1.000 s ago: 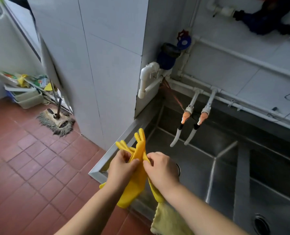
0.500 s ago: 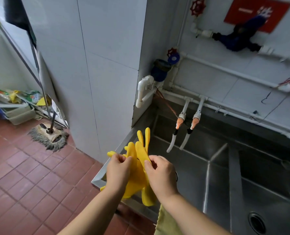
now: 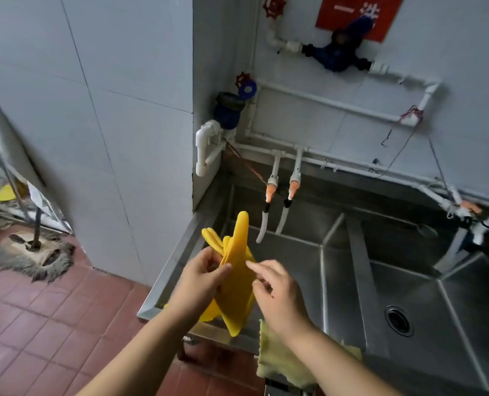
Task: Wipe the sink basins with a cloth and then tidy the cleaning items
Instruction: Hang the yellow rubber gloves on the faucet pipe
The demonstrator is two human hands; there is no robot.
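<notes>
My left hand [image 3: 200, 277] pinches a pair of yellow rubber gloves [image 3: 237, 284], held upright with their fingers pointing up above the left corner of the steel sink [image 3: 166, 277]. My right hand [image 3: 280, 298] is just right of the gloves with its fingers spread, the index tip at the glove's edge without gripping it. A pale yellow cloth [image 3: 277, 360] hangs over the sink's front rim below my right wrist. The left basin [image 3: 292, 261] lies behind the gloves, and the middle basin has a round drain [image 3: 398, 320].
Two taps with orange valves [image 3: 280, 191] hang over the left basin, below white wall pipes [image 3: 206, 150]. Another tap [image 3: 466, 212] sits at the right. A mop [image 3: 32, 252] rests on the red tiled floor beside a tiled pillar [image 3: 117, 138] left of the sink.
My right hand has let go of the gloves and spread its fingers; the left hand keeps hold of them. The view has tilted up and to the right.
</notes>
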